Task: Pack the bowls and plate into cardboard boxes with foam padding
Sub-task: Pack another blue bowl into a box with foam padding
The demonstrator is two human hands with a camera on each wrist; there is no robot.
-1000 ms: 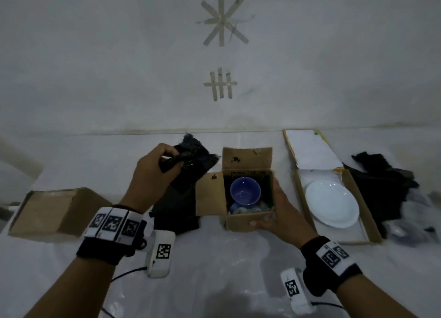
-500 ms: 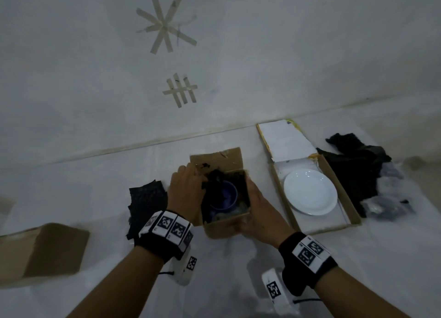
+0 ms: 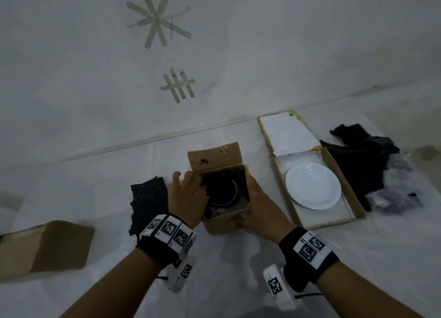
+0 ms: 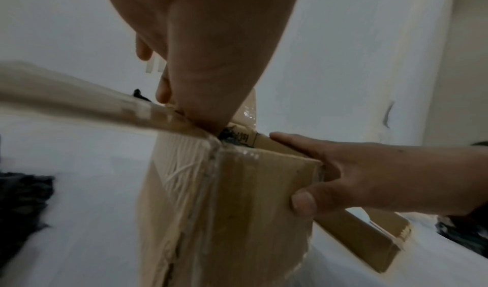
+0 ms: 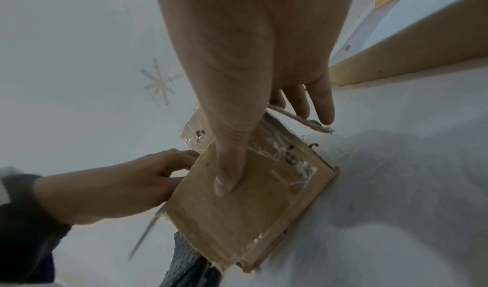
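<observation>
Small box (image 3: 224,218) clamped by right hand (image 3: 259,209), holding blue bowl (image 3: 225,199) under black foam (image 3: 219,180); left hand (image 3: 188,196) flat against it, fingers relaxed. Right of box: plate (image 3: 313,186) in tray box (image 3: 334,222), foam pile (image 3: 365,165). Left: foam sheet (image 3: 148,198), closed box (image 3: 45,247).

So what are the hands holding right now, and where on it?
Right hand grips the small cardboard box at its near right corner, thumb on the front wall. Left hand reaches into the box at its left wall; whether it pinches the black foam cannot be told.

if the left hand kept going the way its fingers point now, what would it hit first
Probably the upright back flap of the small cardboard box: the left hand points away from the person along the box's left edge, its fingertips just short of that flap. Depth is unclear.
</observation>
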